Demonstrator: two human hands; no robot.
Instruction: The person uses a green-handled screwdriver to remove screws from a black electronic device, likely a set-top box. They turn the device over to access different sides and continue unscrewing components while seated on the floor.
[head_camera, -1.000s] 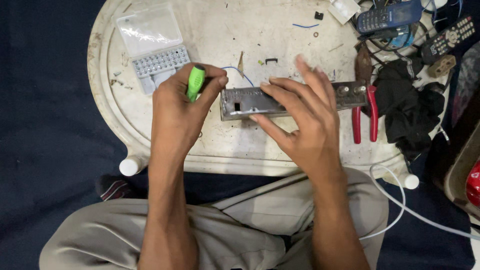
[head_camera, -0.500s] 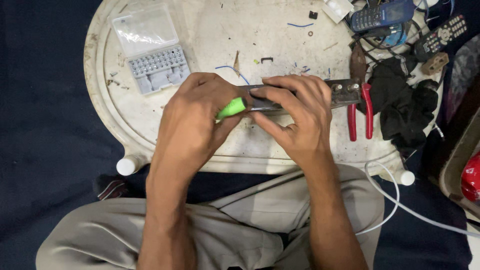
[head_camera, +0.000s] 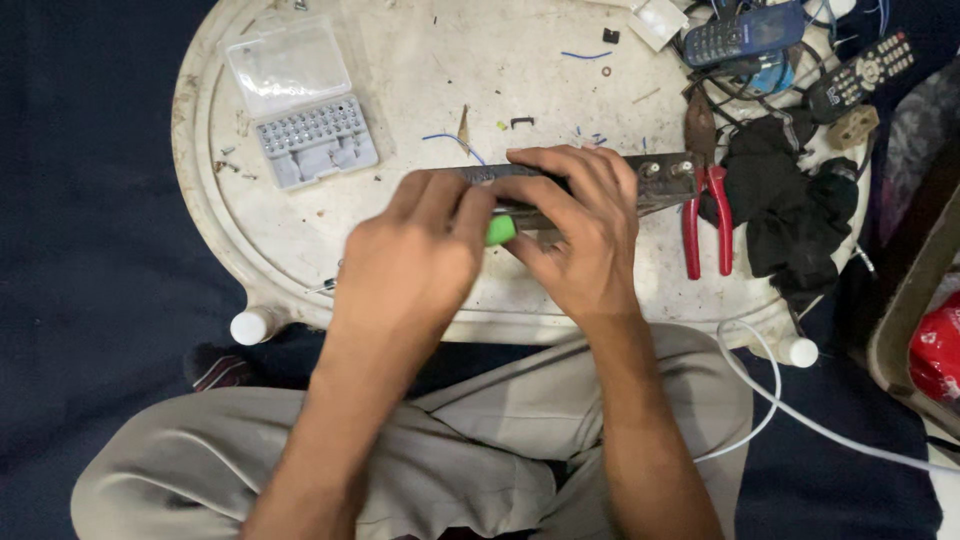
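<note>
Since a second ago the left hand (head_camera: 415, 250) has slid rightward, from the left end of the grey metal strip (head_camera: 655, 178) to the middle of the frame, and now nearly meets the right hand (head_camera: 580, 225); the green-handled screwdriver (head_camera: 499, 230), earlier upright in the fist, now lies sideways with only its green tip showing between the two hands. The strip lies across the centre of the white tray table (head_camera: 400, 70), its right end poking out past the right fingers.

In the upper left an open clear plastic case (head_camera: 300, 100) holds rows of small bits in its grey half (the lid half looks bare).

The left hand is curled shut on the screwdriver, knuckles up. The right hand is clamped over the strip, fingers spread leftward. Red-handled pliers (head_camera: 705, 215) lie just right of it.
</note>
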